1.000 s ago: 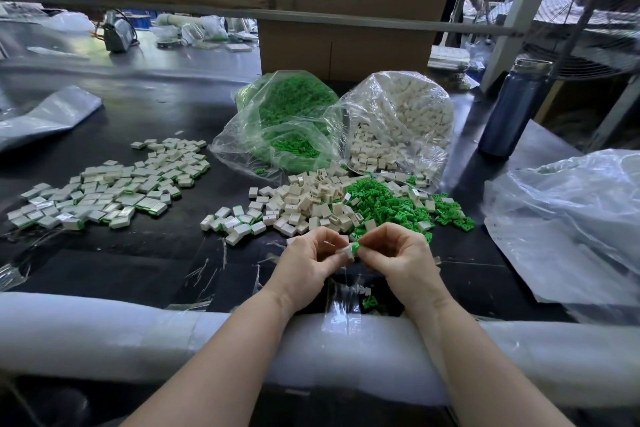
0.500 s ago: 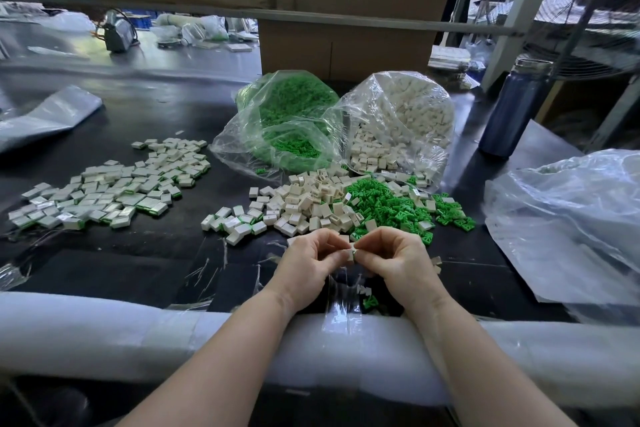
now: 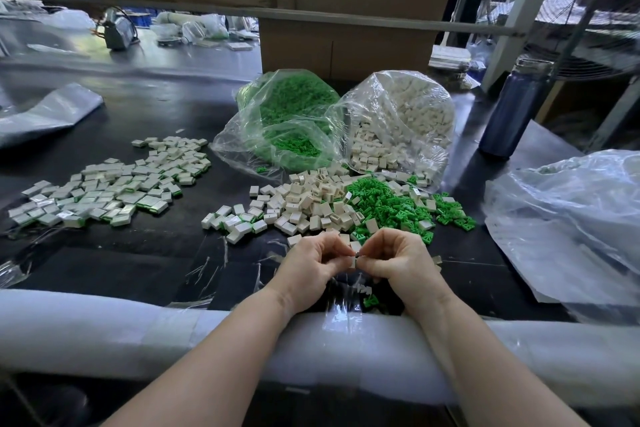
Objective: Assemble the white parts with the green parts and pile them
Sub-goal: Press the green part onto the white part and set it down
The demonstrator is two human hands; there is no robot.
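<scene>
My left hand [image 3: 311,263] and my right hand [image 3: 398,260] meet just above the black table's near edge and together pinch one small white part [image 3: 352,262]; no green shows on it between the fingertips. Right behind the hands lies a heap of loose white parts [image 3: 311,201], with loose green parts [image 3: 391,208] to its right. A spread pile of assembled white-and-green pieces [image 3: 114,184] lies at the left. A few small parts [image 3: 369,298] lie under my hands.
Two open clear bags stand behind the heaps, one of green parts [image 3: 291,125] and one of white parts [image 3: 401,128]. A blue bottle [image 3: 509,107] stands at the right. Crumpled plastic sheeting [image 3: 571,218] covers the right side. White foam padding [image 3: 104,329] lines the near edge.
The green piece visible between my fingertips a second ago is no longer seen; the hands have closed in on the white part and stayed in the same spot.
</scene>
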